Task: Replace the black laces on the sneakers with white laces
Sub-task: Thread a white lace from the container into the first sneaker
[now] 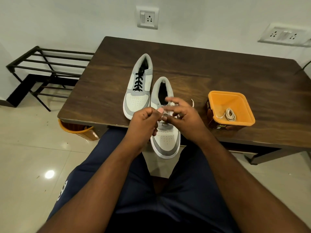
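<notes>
Beside both grips pinching lace at the near sneaker [165,137], orange tub [217,96] holds coiled white lace [229,114].

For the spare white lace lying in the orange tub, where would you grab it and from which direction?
Pinch the coiled white lace at its bunched loops, coming straight down from above. The orange tub is open-topped with walls all round, so no side approach works, and the loops sit raised off the floor, easier to catch than the flat loose end.
</notes>
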A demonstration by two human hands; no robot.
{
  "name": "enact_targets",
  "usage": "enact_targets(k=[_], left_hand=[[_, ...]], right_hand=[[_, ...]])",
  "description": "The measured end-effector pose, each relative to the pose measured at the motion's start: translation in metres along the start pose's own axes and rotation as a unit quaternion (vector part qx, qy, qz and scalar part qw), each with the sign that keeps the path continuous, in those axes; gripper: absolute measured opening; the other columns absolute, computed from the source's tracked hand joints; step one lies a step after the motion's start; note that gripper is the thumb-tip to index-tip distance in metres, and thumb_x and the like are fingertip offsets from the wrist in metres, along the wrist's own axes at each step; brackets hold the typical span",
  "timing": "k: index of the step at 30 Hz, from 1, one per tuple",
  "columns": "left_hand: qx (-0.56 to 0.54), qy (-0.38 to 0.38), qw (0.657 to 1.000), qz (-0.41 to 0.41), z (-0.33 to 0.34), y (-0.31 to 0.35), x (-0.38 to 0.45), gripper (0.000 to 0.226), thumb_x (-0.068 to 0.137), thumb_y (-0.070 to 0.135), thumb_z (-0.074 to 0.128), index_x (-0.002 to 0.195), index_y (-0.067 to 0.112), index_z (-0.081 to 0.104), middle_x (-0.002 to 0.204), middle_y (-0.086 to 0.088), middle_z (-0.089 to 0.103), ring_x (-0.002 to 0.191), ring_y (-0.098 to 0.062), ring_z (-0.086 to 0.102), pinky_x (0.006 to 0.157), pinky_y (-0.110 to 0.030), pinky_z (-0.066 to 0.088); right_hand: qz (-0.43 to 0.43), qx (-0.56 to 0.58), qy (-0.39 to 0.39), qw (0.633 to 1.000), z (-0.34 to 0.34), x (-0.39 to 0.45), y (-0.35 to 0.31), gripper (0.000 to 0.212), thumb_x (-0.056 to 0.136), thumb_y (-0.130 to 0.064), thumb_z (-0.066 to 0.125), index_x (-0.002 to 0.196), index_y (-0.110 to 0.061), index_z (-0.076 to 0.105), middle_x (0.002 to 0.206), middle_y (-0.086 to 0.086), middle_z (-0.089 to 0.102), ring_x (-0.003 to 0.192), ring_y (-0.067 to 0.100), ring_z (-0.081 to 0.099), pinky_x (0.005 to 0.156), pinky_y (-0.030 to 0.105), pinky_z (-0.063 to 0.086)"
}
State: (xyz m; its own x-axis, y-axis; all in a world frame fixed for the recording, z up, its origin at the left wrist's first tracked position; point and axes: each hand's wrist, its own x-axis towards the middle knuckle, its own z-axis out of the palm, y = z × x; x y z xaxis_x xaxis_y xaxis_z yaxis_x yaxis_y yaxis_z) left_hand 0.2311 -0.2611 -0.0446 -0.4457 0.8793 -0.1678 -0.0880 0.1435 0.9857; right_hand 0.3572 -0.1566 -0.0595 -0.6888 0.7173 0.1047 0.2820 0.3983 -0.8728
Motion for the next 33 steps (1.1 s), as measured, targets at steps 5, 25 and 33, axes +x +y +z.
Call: enact_targets(k=[5,25,33], left_hand=[[0.047,0.014,0.999,-0.014,-0.02,-0.006,0.004,0.028,0.093,0.025,0.064,0.078,0.002,0.067,0.056,-0.004,0.049,0.05,-0.01,0.041,0.048,-0.02,0.04],[0.119,-0.035,0.992,0.029,-0.016,-0.012,0.016,0.02,0.094,0.006,0.059,0.11,0.015,0.05,0.071,-0.013,0.07,0.052,-0.022,0.061,0.052,-0.026,0.051],[0.093,0.013,0.995,0.041,-0.01,-0.009,0.041,0.016,0.095,0.02,0.061,0.106,0.012,0.053,0.073,-0.015,0.069,0.05,-0.013,0.059,0.05,-0.029,0.053]], right_hand=[[0.053,-0.016,0.169,0.984,-0.019,0.007,0.02,0.017,0.081,-0.007,0.074,0.098,-0.009,0.076,0.1,0.002,0.068,0.097,0.014,0.064,0.091,0.03,0.052],[0.094,0.128,-0.036,0.987,0.009,-0.001,0.009,0.048,0.084,-0.008,0.072,0.129,-0.017,0.058,0.111,0.006,0.071,0.105,0.015,0.067,0.095,0.03,0.052],[0.114,0.108,0.016,0.987,0.007,0.01,0.008,0.021,0.09,-0.001,0.063,0.11,-0.002,0.071,0.097,0.016,0.073,0.092,0.023,0.07,0.085,0.029,0.056]])
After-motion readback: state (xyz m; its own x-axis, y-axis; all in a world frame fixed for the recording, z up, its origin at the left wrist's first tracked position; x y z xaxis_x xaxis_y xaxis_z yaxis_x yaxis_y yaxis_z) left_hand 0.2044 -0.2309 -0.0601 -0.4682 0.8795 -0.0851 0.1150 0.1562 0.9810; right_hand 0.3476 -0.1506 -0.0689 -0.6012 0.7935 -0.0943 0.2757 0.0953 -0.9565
